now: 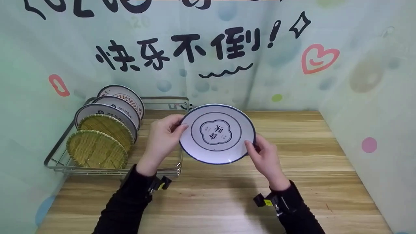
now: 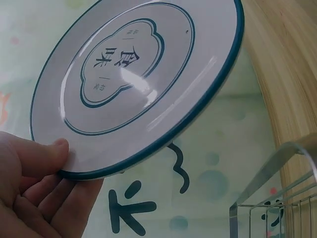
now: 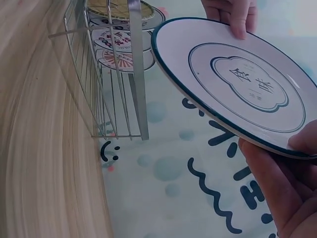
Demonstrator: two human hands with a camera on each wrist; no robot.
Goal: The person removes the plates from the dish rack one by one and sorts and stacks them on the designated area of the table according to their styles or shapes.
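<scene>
A round white plate (image 1: 217, 157) with a dark blue rim and a printed emblem is held up above the table by both hands. My left hand (image 1: 164, 135) pinches its left edge, thumb on the face and fingers behind. On the opposite edge my right hand (image 1: 265, 157) grips the rim the same way. In the left wrist view the plate (image 2: 133, 144) slants over the left hand (image 2: 44, 188). From the right wrist the plate (image 3: 193, 74) shows its face, with the right hand (image 3: 287, 183) under its near edge.
At the left a metal wire rack (image 1: 182, 162) stands on the wooden table (image 1: 208, 201). It holds upright printed plates (image 1: 122, 92) at the back and two woven bamboo trays (image 1: 97, 149) in front. A printed cloth backdrop (image 1: 227, 87) rises behind and at both sides.
</scene>
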